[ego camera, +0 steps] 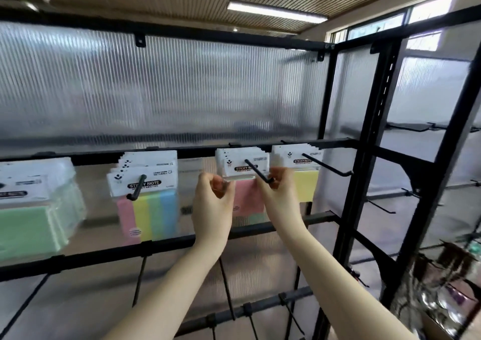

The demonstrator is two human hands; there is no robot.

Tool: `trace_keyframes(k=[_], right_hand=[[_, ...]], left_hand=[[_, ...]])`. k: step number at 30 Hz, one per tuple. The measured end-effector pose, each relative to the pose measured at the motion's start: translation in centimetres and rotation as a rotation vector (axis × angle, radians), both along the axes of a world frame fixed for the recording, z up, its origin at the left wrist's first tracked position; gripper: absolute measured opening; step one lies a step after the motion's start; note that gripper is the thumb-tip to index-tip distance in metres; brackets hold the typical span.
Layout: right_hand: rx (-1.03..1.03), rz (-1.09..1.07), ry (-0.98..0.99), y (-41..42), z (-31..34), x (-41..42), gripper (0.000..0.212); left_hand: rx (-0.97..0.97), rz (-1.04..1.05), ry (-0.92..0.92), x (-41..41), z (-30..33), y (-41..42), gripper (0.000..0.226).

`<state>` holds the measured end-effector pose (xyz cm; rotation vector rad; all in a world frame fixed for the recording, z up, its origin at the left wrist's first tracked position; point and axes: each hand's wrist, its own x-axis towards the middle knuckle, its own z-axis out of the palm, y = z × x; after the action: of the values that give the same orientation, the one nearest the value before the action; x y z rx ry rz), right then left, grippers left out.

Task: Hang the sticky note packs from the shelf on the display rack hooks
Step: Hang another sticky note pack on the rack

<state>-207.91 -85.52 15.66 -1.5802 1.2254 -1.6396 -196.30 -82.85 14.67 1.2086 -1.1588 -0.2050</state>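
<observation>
Pinching the pink pack (244, 196) at both top corners, left hand (212, 204) and right hand (279, 196), keeping it level, sliding it squarely along the hook (259, 174).

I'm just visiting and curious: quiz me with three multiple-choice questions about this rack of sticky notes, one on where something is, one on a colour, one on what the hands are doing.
1. Where do the yellow packs hang?
A. On the hook right of the hands
B. On the far left hook
C. On the bottom rail

2. What colour are the notes in the pack between the hands?
A. Blue
B. Pink
C. Black

3. What are the left hand and right hand doing?
A. Hanging idle
B. Both pinching the pack
C. Only one touching it

Answers: 1 A, they hang just right of the right hand. 2 B, pink shows between the hands. 3 B, each hand's fingers curl onto the pack's edges.
</observation>
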Motion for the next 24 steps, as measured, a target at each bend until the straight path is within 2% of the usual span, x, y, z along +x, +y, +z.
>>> trace_keyframes(k=[3,9,14,17,24], right_hand=[[0.033,0.042,0.042,-0.5,0.0,-0.2,0.02],[0.083,0.052,0.158,-0.2,-1.2,-0.4,0.016],[0.274,0.094,0.213,1.3,-4.4,-1.1,0.018],[0.379,0.125,0.328,2.3,-6.2,-1.3,0.022],[0.282,0.287,0.472,6.7,-7.0,3.1,0.021]], left_hand=[[0.058,0.034,-0.033,0.0,-0.2,-0.4,0.021],[0.291,0.076,-0.11,0.0,-2.2,0.4,0.024],[0.472,0.066,-0.154,0.6,-5.4,2.7,0.01],[0.53,0.021,-0.268,1.3,-6.9,4.8,0.007],[0.541,0.06,-0.419,5.7,-7.7,9.4,0.011]])
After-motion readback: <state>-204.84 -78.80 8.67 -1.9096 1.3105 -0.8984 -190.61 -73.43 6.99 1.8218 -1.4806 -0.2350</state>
